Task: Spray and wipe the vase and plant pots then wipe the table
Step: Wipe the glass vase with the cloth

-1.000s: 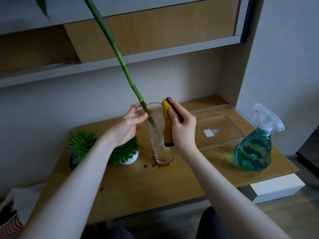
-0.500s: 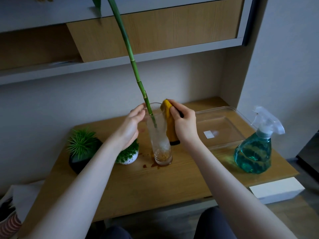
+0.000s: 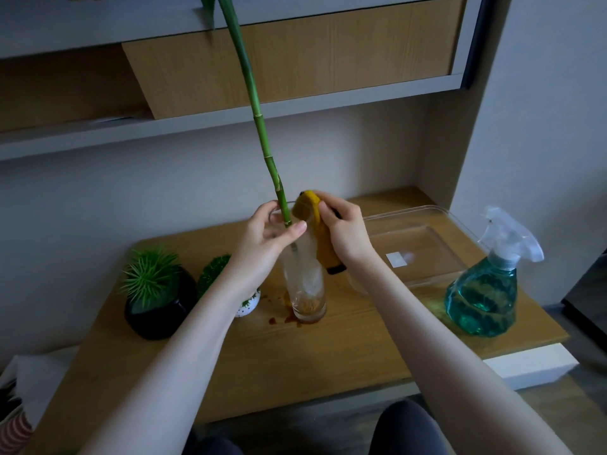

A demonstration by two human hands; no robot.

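Note:
A tall clear glass vase [image 3: 305,290] stands mid-table with a long green bamboo stalk [image 3: 253,103] rising out of it. My left hand [image 3: 266,244] grips the vase near its rim, fingers curled round the glass and stalk. My right hand [image 3: 345,234] holds a yellow cloth [image 3: 315,224] with a black edge against the vase's upper right side. A black pot [image 3: 157,316] with a spiky green plant and a small white pot [image 3: 246,303] with a bushy plant stand to the left. Brown stains [image 3: 279,320] mark the wooden table [image 3: 361,349] at the vase's foot.
A spray bottle [image 3: 483,290] of blue-green liquid stands at the right front. A clear plastic tray [image 3: 420,244] lies behind it at the back right. Shelves and a wood-front cabinet [image 3: 289,54] hang above. A white block [image 3: 532,366] sits below the table's right edge.
The stalk has swung more upright. My right hand has slid the cloth up the vase toward its rim. My left hand has shifted its grip higher at the rim.

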